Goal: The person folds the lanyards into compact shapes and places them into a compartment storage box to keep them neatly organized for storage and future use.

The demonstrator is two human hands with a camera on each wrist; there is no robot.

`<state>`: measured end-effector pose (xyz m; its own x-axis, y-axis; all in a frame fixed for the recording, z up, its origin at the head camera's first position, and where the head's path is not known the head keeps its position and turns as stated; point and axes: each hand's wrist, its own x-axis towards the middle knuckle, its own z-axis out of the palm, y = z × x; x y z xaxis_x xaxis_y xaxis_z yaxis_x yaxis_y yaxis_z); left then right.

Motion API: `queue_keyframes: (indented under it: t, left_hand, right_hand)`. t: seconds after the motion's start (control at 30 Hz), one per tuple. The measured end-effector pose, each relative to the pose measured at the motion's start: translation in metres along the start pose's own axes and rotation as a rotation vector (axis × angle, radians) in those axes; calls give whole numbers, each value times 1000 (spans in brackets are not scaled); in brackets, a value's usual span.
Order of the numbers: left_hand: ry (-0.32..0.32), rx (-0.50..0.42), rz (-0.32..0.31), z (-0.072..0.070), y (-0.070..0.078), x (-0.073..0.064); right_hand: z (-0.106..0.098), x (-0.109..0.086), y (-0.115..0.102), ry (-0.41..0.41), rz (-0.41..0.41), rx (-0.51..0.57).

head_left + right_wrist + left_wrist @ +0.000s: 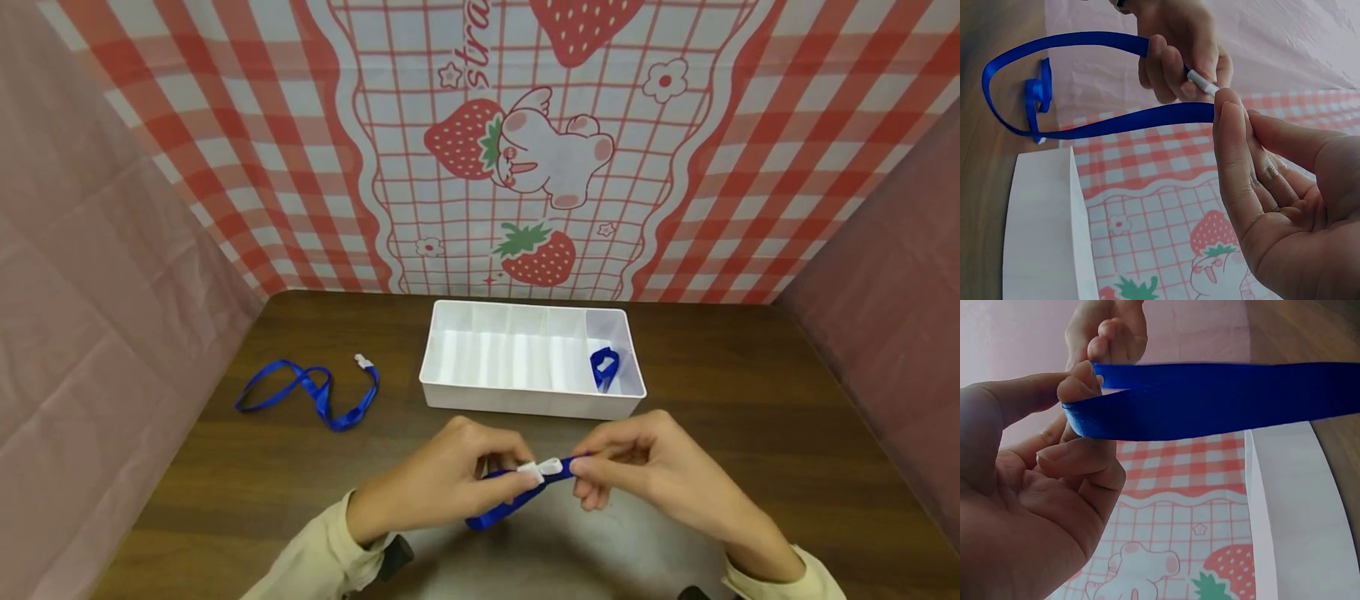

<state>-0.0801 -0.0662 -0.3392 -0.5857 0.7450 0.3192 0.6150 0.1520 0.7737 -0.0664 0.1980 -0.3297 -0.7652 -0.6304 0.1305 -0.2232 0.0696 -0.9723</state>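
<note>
Blue lanyard with white clip: one, strap looped, held off the table between two hands, nearer the person than the tray. Left hand: thumb and fingers clamped on clip and strap. Right hand: thumb and forefinger together, pinching the strap just beside the clip. Tray, white, one, divided into compartments; the rightmost contains a coiled blue lanyard (white piece showing within). Loose blue lanyard, one, sprawled left of the tray. Table, brown, wood-grained. Behind: red-and-white checked cloth, strawberry and rabbit print. Sides: pink drapes, creased.
</note>
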Motion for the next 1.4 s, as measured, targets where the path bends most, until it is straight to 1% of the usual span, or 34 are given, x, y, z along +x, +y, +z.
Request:
queue_keyframes:
  t: [0.07,0.27,0.37,0.6,0.7,0.8,0.87,0.97,1.03,1.07,1.13,1.2,1.4]
  left_hand:
    - [-7,1,-4,2,1,2]
    - [-1,-15,-31,5,2,5]
    - [13,-27,-42,7,1,6]
    - [64,-26,-59,14,-2,7]
    - [77,-9,-65,15,-2,8]
    - [95,64,-74,16,-2,8]
    - [121,183,-62,17,-1,7]
    - [168,377,-24,20,1,6]
    - [197,465,10,23,2,6]
    - [205,487,24,24,3,6]
    - [210,486,48,26,4,7]
    - [205,455,59,28,4,8]
    - [194,363,64,32,3,9]
  right_hand:
    - [1,3,0,-8,-29,-4]
    - [7,7,2,10,-60,-52]
    - [10,8,2,29,-76,-92]
    - [15,10,-1,93,-76,-195]
    - [16,10,1,117,-129,-235]
    - [16,9,3,144,-184,-254]
    - [15,8,3,155,-208,-251]
    - [15,8,2,158,-206,-237]
    - [15,8,0,156,-184,-232]
    - [15,8,0,155,-170,-230]
    - [15,8,-2,155,-147,-231]
    - [15,8,-3,155,-131,-232]
    - [14,6,-6,154,-124,-202]
